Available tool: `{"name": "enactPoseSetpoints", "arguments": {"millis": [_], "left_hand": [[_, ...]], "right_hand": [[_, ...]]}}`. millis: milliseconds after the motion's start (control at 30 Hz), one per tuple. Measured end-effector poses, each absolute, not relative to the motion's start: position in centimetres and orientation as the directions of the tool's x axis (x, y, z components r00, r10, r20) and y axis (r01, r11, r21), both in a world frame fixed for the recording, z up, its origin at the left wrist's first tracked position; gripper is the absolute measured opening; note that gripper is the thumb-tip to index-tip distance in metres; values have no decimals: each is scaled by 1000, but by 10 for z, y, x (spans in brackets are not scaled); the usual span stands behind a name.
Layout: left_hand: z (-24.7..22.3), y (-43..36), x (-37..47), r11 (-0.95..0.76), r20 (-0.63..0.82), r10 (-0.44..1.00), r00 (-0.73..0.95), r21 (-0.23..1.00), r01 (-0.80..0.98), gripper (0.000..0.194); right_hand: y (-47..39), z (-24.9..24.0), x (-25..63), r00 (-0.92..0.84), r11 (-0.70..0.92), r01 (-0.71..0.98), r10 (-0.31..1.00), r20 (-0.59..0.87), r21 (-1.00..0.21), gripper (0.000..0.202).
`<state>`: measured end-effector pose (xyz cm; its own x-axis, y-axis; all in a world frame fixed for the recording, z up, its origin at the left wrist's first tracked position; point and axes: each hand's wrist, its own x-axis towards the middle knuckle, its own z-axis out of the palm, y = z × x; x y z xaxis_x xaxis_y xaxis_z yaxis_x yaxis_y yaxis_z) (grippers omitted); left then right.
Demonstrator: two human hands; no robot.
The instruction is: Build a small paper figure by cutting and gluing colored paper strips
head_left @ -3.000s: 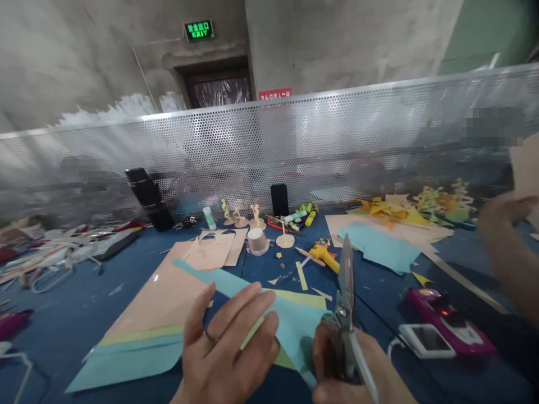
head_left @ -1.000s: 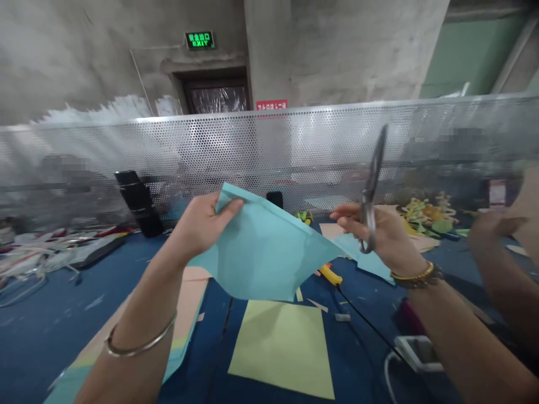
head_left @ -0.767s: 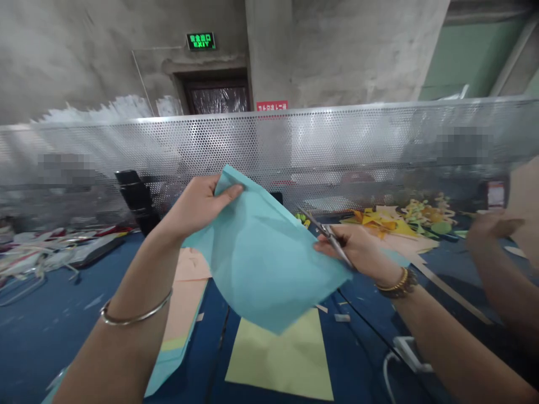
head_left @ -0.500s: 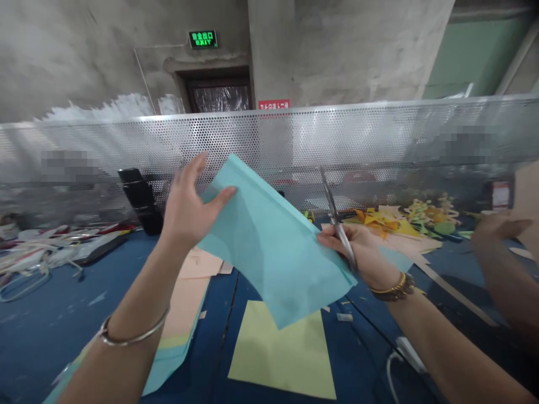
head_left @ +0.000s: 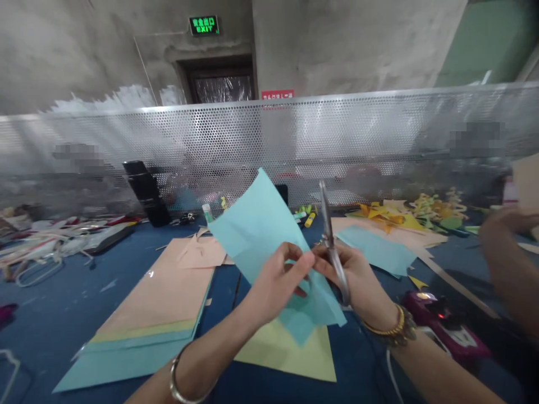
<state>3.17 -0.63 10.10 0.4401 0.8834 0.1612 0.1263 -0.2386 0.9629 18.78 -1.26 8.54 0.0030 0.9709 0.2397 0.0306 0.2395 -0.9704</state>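
A sheet of light blue paper (head_left: 256,219) is held up tilted in front of me, a narrow fold along its right edge. My left hand (head_left: 280,278) pinches that edge between thumb and fingers, close to my right fingertips. My right hand (head_left: 345,269) grips the paper's edge with its fingertips and also carries a pair of metal scissors (head_left: 328,224), blades pointing up and away from the sheet. Beneath the blue sheet, a pale yellow sheet (head_left: 290,359) lies on the blue table (head_left: 227,387), partly covered.
A stack of coloured paper (head_left: 160,292) lies at left. Yellow paper scraps (head_left: 383,216) and a blue piece (head_left: 379,247) are at right. A black bottle (head_left: 147,193) stands near the perforated metal screen (head_left: 227,134). A purple device (head_left: 446,322) sits beside my right wrist; another person's arm (head_left: 509,264) is far right.
My left hand has moved from the sheet's upper left corner down and right to its folded edge, beside my right hand. The scissors stay in my right hand.
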Motion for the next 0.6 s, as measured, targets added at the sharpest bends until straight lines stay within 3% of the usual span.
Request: {"name": "enactPoseSetpoints", "arguments": {"millis": [167,367,467,600], "left_hand": [[102,-2,36,-53,80,934,348,995,-86,32],[101,-29,-10,115,-62,974,217,964,-241,34],[78,-51,-36,233,-215,972,93,930,-284,39],[22,-78,-63,377,-383,923,38,881,-285,41]], "right_hand": [[-27,89,192,-41,252,63,968,249,-966,33],[-51,67,229,89,167,157,979,183,-973,36],[-62,37,242,89,21,187,995,39,-982,48],[-73,1,238,-57,-155,195,984,-169,-968,51]]}}
